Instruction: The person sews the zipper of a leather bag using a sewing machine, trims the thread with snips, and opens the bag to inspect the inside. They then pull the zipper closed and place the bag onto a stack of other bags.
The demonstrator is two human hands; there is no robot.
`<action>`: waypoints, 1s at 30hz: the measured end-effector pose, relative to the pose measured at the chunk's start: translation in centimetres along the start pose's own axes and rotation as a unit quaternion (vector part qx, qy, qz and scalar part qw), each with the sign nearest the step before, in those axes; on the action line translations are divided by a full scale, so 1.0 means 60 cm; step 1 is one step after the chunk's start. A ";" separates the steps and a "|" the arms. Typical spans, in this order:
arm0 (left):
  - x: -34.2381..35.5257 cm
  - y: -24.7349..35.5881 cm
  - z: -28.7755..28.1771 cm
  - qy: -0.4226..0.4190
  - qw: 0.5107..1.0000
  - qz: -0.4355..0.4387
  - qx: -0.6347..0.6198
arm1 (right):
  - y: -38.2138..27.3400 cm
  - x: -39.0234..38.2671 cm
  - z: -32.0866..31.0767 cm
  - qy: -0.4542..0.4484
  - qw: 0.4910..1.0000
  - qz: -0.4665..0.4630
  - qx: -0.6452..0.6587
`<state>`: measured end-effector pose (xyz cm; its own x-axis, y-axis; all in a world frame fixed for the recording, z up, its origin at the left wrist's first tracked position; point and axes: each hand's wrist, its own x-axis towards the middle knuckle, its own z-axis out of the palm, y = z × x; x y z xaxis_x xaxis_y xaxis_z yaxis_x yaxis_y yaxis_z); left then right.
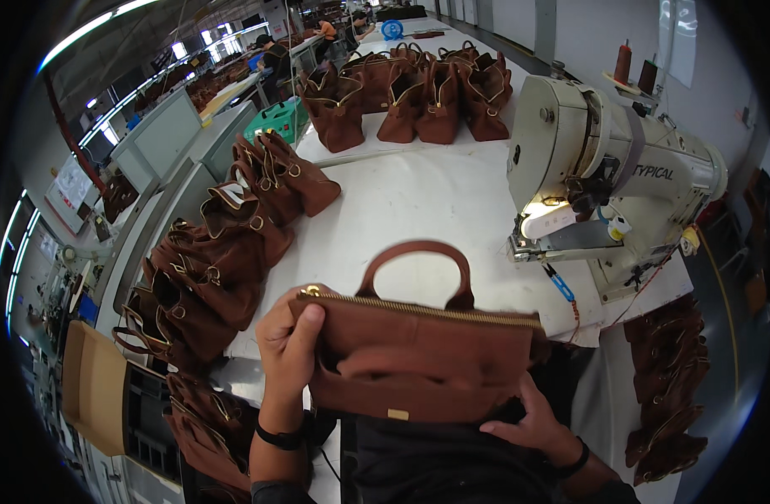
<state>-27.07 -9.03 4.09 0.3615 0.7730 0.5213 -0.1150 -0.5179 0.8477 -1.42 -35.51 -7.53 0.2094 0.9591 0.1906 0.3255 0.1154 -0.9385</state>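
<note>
A brown leather handbag (423, 349) is held in front of me, tilted, with its brass zipper running along the upper edge. One arched handle (419, 245) stands up behind the zipper, and a small gold plate (398, 414) sits low on the side facing me. My left hand (287, 346) is closed on the bag's upper left corner, thumb in front, just below the zipper's end. At the lower right corner, my right hand (536, 425) holds the bag from below; its thumb shows and most fingers are hidden behind the leather.
A sewing machine (612, 176) stands at the right of the white table (402, 193), with blue-handled snips (560, 283) beside it. Brown bags line the left edge (217, 260) and far side (431, 97). More bags (666, 386) hang lower right; a cardboard box (97, 388) is left.
</note>
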 end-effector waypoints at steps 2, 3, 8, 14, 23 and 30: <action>0.032 0.004 0.011 0.097 0.993 0.017 0.070 | 0.015 -0.002 0.008 0.024 1.000 0.013 -0.015; 0.052 -0.001 0.022 0.155 0.983 0.069 0.072 | 0.020 -0.002 0.011 0.023 0.999 0.019 -0.022; 0.107 -0.075 0.071 0.176 0.948 0.183 0.191 | 0.028 -0.001 0.028 -0.012 0.998 0.055 -0.039; 0.093 -0.202 0.100 0.080 0.927 0.103 0.353 | 0.046 -0.022 0.022 -0.045 0.993 0.099 -0.047; 0.041 -0.224 0.066 0.080 0.950 -0.087 0.288 | 0.175 -0.118 -0.030 0.051 0.982 0.183 0.010; 0.059 -0.283 0.109 0.114 0.827 -0.023 0.551 | 0.277 -0.165 -0.037 0.151 0.955 0.207 0.148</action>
<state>-17.75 0.10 -9.07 0.1441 0.7850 0.6025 0.8515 -0.4086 0.3287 3.93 -43.66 -24.37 0.5345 0.8253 -0.1824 -0.1091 -0.1467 -0.9831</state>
